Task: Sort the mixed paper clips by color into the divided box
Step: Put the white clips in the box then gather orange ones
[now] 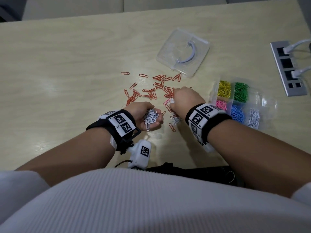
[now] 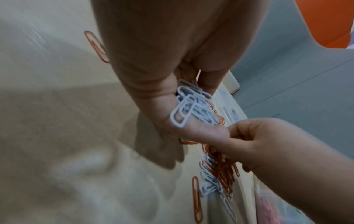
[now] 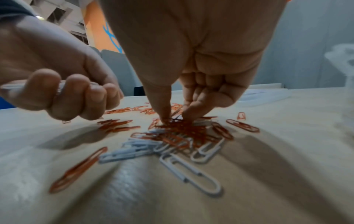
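On the worktop (image 1: 67, 64), the divided box (image 1: 259, 98) sits at the right, five colours filled. A white bundle (image 1: 150, 117) is cupped in the left hand (image 1: 143, 113); the right hand (image 1: 186, 98) pinches into the mixed pile (image 3: 184, 133). Whites are best teased out singly, oranges left lying.

Orange paper clips (image 1: 148, 91) are seen scattered on the pale wood-grain desk (image 1: 67, 64). White clips (image 1: 150, 117) are cupped in the left hand (image 1: 143, 113). The clear divided box (image 1: 257, 98) is filled by colour: yellow (image 1: 224, 88), green (image 1: 241, 90), pink (image 1: 221, 105), blue (image 1: 237, 114), white (image 1: 253, 117). Black-and-white square-patterned wristbands (image 1: 120, 122) are worn (both wrists).
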The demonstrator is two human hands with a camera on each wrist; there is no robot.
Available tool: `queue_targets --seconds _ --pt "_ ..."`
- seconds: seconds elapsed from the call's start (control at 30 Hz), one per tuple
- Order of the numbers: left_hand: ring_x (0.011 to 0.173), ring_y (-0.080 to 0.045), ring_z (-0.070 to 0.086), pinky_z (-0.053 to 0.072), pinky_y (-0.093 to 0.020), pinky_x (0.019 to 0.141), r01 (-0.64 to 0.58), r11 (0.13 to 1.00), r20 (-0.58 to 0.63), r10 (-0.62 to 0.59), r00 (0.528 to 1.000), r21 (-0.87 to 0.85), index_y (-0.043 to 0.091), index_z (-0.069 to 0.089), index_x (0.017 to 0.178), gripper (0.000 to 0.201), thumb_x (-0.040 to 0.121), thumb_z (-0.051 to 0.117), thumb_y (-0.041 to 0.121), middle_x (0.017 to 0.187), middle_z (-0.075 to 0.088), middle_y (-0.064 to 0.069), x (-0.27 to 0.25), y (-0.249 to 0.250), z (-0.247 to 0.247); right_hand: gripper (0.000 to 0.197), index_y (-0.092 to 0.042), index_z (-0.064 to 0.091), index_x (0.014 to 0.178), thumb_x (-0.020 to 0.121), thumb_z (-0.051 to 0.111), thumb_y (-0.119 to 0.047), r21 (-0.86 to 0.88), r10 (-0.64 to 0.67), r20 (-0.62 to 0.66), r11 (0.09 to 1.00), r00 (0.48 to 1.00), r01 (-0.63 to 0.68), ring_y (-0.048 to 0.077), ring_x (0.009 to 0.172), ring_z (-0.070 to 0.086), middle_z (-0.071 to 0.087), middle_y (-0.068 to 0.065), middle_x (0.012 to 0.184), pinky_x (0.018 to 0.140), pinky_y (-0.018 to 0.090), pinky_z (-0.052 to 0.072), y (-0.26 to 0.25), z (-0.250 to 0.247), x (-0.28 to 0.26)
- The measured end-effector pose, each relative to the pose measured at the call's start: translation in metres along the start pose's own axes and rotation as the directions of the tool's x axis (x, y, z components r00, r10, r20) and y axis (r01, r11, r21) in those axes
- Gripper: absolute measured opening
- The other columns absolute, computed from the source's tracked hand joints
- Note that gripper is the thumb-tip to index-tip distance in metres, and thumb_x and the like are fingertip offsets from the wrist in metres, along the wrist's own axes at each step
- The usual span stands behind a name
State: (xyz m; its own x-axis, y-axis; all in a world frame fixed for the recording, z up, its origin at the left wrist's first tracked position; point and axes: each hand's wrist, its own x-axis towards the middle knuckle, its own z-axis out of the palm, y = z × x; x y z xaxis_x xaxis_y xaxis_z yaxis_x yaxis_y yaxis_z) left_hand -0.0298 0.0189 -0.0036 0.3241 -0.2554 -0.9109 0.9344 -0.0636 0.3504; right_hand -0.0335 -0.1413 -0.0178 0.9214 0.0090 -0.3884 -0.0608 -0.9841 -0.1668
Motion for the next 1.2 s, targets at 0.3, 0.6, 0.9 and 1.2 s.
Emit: queue_targets --seconds 0.3,0.6,0.9,1.2 --pt "0.052 -0.017 0.062 0.055 -0.025 0.053 -0.023 1.0 -0.003 0.023 1.0 0.009 0.005 0.059 0.078 0.039 0.101 0.032 0.021 0.07 0.06 -0.011 0.004 0.002 0.0 0.024 -0.008 0.06 0.109 0.089 0.055 -0.019 -0.024 -0.044 0.007 0.999 0.999 0.044 0.03 0.094 0.057 0.058 0.01 0.097 0.071 0.031 0.04 0.002 -0.008 -0.001" --pt "0.071 -0.024 0.064 0.056 -0.036 0.069 -0.055 0.998 0.048 0.055 0.997 -0.012 0.0 0.06 0.101 0.026 0.098 0.039 0.015 0.087 0.062 -0.018 0.008 0.001 0.012 0.009 -0.027 0.072 0.09 0.083 0.069 -0.03 0.378 -0.281 0.003 0.889 0.96 0.259 0.003 0.077 0.058 0.064 -0.013 0.081 0.072 0.019 0.044 -0.015 -0.033 -0.026" --pt "0.056 -0.017 0.062 0.056 -0.025 0.055 -0.043 0.997 0.058 0.046 0.997 -0.062 0.006 0.059 0.081 0.031 0.098 0.036 0.017 0.071 0.062 -0.01 0.004 0.0 0.007 0.023 -0.015 0.065 0.107 0.093 0.052 -0.027 -0.038 -0.104 0.012 0.994 0.995 0.104 0.027 0.095 0.058 0.061 0.008 0.104 0.081 0.035 0.049 0.012 -0.013 -0.003" --pt "0.056 -0.018 0.064 0.057 -0.028 0.058 -0.033 0.999 -0.011 0.032 0.999 -0.039 0.006 0.06 0.084 0.027 0.096 0.037 0.015 0.08 0.063 -0.012 0.0 0.0 -0.004 0.023 -0.01 0.057 0.111 0.093 0.047 -0.02 -0.136 -0.125 0.086 0.981 0.988 0.136 0.03 0.097 0.058 0.057 0.011 0.107 0.072 0.034 0.043 -0.002 -0.009 0.001"
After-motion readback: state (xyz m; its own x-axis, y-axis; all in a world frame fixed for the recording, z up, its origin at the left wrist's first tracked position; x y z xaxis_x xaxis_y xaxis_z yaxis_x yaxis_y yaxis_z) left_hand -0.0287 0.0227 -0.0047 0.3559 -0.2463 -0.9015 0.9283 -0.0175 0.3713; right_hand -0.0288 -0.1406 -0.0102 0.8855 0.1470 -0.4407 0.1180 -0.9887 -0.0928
